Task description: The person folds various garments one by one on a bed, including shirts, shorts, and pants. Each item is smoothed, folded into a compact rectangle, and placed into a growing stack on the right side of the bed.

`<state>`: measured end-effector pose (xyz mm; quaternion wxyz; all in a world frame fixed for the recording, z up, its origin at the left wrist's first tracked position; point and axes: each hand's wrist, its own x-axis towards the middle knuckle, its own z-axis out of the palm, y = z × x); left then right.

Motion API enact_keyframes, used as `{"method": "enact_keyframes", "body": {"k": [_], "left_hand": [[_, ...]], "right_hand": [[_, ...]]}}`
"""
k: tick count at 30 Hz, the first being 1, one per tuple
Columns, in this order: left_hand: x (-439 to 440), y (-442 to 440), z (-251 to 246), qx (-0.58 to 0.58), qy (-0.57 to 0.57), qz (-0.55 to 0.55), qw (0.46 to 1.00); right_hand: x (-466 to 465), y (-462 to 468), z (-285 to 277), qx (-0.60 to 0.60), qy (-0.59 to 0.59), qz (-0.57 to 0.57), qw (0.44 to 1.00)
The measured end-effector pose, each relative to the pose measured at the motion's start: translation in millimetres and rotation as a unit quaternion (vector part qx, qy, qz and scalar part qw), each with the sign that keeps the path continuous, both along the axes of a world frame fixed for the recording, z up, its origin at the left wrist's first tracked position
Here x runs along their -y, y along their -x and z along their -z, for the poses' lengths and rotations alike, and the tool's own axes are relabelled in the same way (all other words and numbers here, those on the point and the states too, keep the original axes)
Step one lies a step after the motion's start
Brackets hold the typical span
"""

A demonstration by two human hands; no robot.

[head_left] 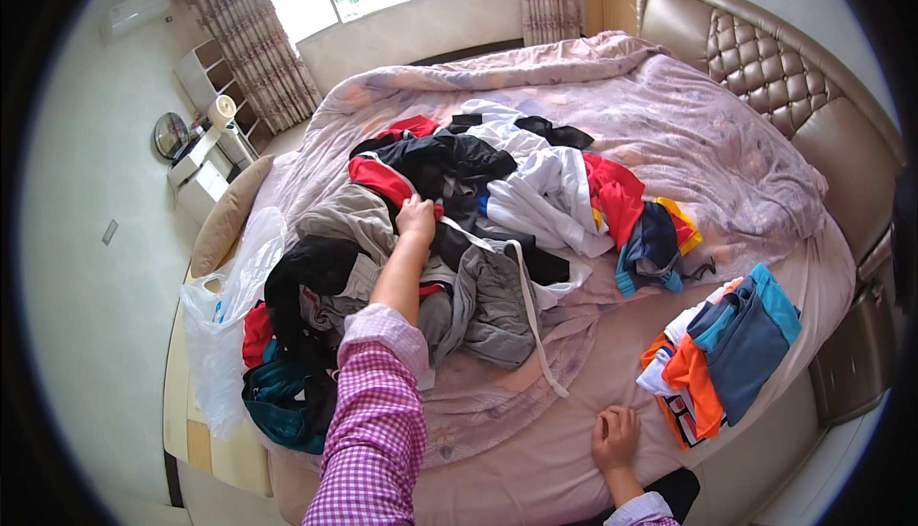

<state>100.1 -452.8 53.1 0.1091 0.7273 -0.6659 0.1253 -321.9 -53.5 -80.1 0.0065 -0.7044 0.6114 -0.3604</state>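
My left hand (417,217) reaches far into a heap of clothes on the bed, its fingers closed on a red and black garment (384,180). Beside that hand lie a black garment (459,156), a grey-beige garment (351,214) and grey drawstring trousers (495,311) with a long white cord (531,311). White clothes (541,189) lie beyond, to the right. My right hand (617,436) rests on the pink bedsheet (516,476) with loosely bent fingers and nothing in it. To its right is a stack of folded clothes (746,343), blue-grey, orange and white.
A crumpled blanket (688,117) covers the far part of the bed, before a tufted headboard (774,74). At the left edge are a clear plastic bag (222,354) and a brown cushion (229,217). A nightstand (853,354) stands right of the bed.
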Motion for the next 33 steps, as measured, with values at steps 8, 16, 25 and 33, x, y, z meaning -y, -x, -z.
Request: {"method": "enact_keyframes", "body": {"k": [8,16,25,33], "left_hand": [[-48.2,-29.6,-80.4,-0.639,0.140,0.021,0.756],[-207.6,-37.7,-449.2,-0.471,0.249,0.166,0.830],[-398.2,18.7,-555.1,-0.538,0.091,0.314,0.777],[-476.2,-89.8,-585.5,-0.568,0.155,0.232,0.774]], "right_hand": [[-0.7,0.4,-2.3,0.001,0.015,0.009,1.000],[-8.1,0.7,-10.3,0.002,-0.048,0.014,0.999],[13.6,-123.3,-205.4,0.291,0.057,-0.276,0.914],[-38.4,-174.3,-240.2,0.276,-0.251,-0.457,0.808]]}}
